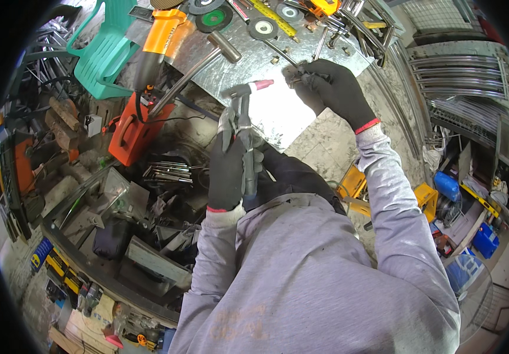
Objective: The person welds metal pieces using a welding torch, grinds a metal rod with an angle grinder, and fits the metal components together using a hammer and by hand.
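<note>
My left hand, in a dark glove with a red cuff, is closed around the handle of a black welding torch. The torch's pink nozzle points right, over the bright metal tabletop. Farther right, my right hand, gloved the same way, is closed on a slim metal rod above the table's right side. The rod slants up and left toward a pale disc; whether they join, I cannot tell. A small dark piece sits at my right fingertips, its kind unclear.
A hammer and an orange power tool are at the table's left edge, above a red-orange box. A green chair stands far left. Several grinding discs and a yellow tape lie at the back.
</note>
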Demonstrator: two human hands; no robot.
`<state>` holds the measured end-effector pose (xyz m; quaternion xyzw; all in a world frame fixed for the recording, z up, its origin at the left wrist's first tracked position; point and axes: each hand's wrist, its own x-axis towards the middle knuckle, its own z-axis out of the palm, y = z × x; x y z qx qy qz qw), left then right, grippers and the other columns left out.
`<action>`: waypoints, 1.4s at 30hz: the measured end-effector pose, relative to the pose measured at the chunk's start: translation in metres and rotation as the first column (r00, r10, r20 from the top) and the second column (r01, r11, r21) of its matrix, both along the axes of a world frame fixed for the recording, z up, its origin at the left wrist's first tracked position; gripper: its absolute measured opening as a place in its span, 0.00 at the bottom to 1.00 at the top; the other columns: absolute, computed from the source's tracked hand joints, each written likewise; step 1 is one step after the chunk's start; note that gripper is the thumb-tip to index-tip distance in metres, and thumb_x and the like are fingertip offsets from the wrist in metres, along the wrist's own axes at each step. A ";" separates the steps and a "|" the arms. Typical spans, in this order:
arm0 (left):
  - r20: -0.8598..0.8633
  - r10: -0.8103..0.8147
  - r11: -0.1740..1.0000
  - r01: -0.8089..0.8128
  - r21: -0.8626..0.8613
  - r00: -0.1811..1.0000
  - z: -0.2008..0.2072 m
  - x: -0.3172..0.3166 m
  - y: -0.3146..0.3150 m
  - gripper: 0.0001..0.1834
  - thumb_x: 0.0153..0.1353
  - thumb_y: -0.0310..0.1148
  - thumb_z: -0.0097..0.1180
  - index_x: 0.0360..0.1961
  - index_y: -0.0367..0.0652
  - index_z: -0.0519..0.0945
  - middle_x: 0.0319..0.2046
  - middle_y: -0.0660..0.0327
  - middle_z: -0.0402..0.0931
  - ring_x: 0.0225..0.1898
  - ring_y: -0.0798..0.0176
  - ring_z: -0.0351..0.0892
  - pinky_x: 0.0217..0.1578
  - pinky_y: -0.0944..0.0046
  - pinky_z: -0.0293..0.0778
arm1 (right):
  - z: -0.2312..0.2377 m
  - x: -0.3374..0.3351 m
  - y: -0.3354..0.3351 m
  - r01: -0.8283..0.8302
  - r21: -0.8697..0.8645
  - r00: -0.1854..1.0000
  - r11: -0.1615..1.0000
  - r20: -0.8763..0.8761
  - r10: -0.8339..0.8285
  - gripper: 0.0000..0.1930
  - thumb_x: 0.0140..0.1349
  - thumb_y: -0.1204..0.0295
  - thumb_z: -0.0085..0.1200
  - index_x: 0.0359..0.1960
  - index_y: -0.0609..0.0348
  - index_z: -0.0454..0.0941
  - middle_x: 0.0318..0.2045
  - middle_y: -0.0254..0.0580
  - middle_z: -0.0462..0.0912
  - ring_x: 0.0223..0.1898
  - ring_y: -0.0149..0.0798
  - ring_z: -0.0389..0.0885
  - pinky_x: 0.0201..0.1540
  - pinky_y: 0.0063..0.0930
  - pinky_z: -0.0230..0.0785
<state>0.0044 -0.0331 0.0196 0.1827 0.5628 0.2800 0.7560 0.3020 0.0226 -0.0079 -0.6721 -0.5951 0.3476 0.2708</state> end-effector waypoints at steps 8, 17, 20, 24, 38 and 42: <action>-0.098 0.084 0.973 -0.060 0.222 0.992 -0.002 -0.045 -0.032 0.26 0.80 0.34 0.49 0.76 0.43 0.67 0.48 0.60 0.84 0.40 0.67 0.84 0.40 0.62 0.83 | -0.011 0.003 -0.009 0.137 0.054 0.988 0.989 -0.083 -0.132 0.14 0.70 0.70 0.62 0.55 0.58 0.89 0.48 0.45 0.91 0.51 0.46 0.91 0.56 0.37 0.81; -0.033 0.374 0.900 -0.354 0.254 0.927 -0.007 -0.069 -0.068 0.20 0.81 0.32 0.46 0.70 0.43 0.72 0.48 0.61 0.83 0.43 0.66 0.86 0.41 0.62 0.84 | 0.003 -0.001 -0.009 -0.212 0.190 0.977 0.959 0.040 0.208 0.13 0.69 0.74 0.62 0.54 0.57 0.87 0.59 0.41 0.89 0.54 0.46 0.90 0.57 0.35 0.81; -0.060 0.427 0.872 -0.393 0.292 0.902 -0.010 -0.070 -0.080 0.23 0.79 0.30 0.48 0.72 0.42 0.70 0.47 0.58 0.81 0.40 0.65 0.86 0.39 0.63 0.85 | 0.015 -0.008 -0.001 -0.326 0.192 0.939 0.926 0.175 0.295 0.15 0.67 0.73 0.64 0.54 0.51 0.88 0.59 0.39 0.89 0.51 0.50 0.91 0.53 0.37 0.84; 0.003 0.454 0.865 -0.442 0.238 0.891 -0.001 -0.061 -0.090 0.22 0.79 0.31 0.52 0.70 0.42 0.72 0.43 0.60 0.82 0.37 0.64 0.86 0.37 0.62 0.85 | 0.000 0.000 -0.001 -0.459 0.214 0.884 0.862 0.205 0.420 0.15 0.65 0.71 0.66 0.54 0.51 0.88 0.57 0.41 0.89 0.51 0.48 0.91 0.54 0.36 0.83; 0.005 0.376 0.897 -0.365 0.249 0.927 -0.015 -0.075 -0.114 0.27 0.80 0.33 0.52 0.77 0.46 0.66 0.46 0.61 0.81 0.40 0.65 0.83 0.40 0.62 0.82 | -0.002 -0.059 -0.052 -0.265 -0.071 0.941 0.962 -0.238 0.242 0.15 0.74 0.71 0.57 0.56 0.65 0.85 0.45 0.46 0.91 0.45 0.36 0.89 0.50 0.34 0.82; -0.042 0.316 0.919 -0.295 0.262 0.948 -0.025 -0.079 -0.118 0.25 0.77 0.32 0.55 0.73 0.43 0.70 0.42 0.63 0.80 0.36 0.71 0.80 0.36 0.66 0.78 | -0.002 -0.079 -0.065 -0.157 -0.200 0.885 0.967 -0.464 0.048 0.14 0.76 0.70 0.57 0.57 0.64 0.85 0.41 0.40 0.90 0.41 0.31 0.88 0.45 0.30 0.81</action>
